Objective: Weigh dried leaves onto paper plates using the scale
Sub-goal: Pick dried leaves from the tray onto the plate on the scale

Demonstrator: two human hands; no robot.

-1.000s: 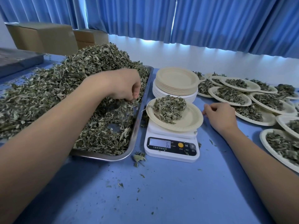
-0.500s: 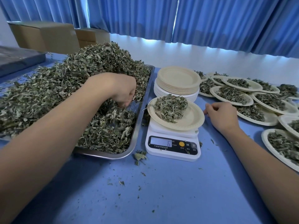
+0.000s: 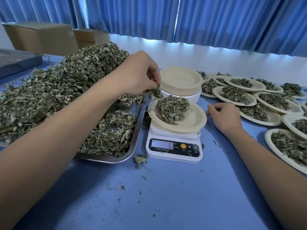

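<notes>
Just above the far-left rim of the paper plate (image 3: 192, 121) on the scale (image 3: 174, 156), the left hand (image 3: 137, 73) hovered with its fingertips pointed down, thumb and fingers pinched together on a small tuft of dried leaves (image 3: 156, 93). That tuft hung almost touching the mound of leaves (image 3: 172, 108) already heaped on the left half of the plate, whose right half lay bare. The scale's display (image 3: 162, 144) appeared to read 6. The right hand (image 3: 224, 117) rested on the blue table (image 3: 166, 196) just beside the plate's right edge, its fingers loosely curled and holding nothing; whether a fingertip touched the rim could not be told. To the left of the scale sat a metal tray (image 3: 134, 143) carrying a big heap of loose leaves (image 3: 74, 83), thinner at the near right corner. Behind the scale stood a stack of empty plates (image 3: 180, 80), and to the right many filled plates (image 3: 235, 95) overlapped one another. Leaf crumbs (image 3: 140, 160) dotted the table near the tray's corner. Cardboard boxes (image 3: 41, 37) and blue curtains (image 3: 216, 22) stood at the back.
</notes>
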